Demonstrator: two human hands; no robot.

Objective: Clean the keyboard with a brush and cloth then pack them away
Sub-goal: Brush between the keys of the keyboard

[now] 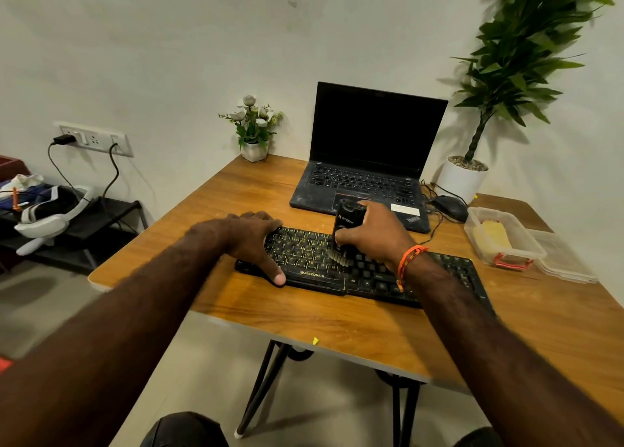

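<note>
Nearest, the keyboard (354, 271) is steadied at its left end by the flat-fingered left hand (253, 240) while the brush (346, 230), gripped by the right hand (374, 234), is judged mid-sweep; remaining rows likely follow.

It was a small home-office corner — a wooden desk (354, 315) against a bare wall carried an open laptop (368, 156), a mouse (450, 207) and 2 potted plants, with a wall socket (93, 139) and a low shelf (111, 212) beside it.
</note>
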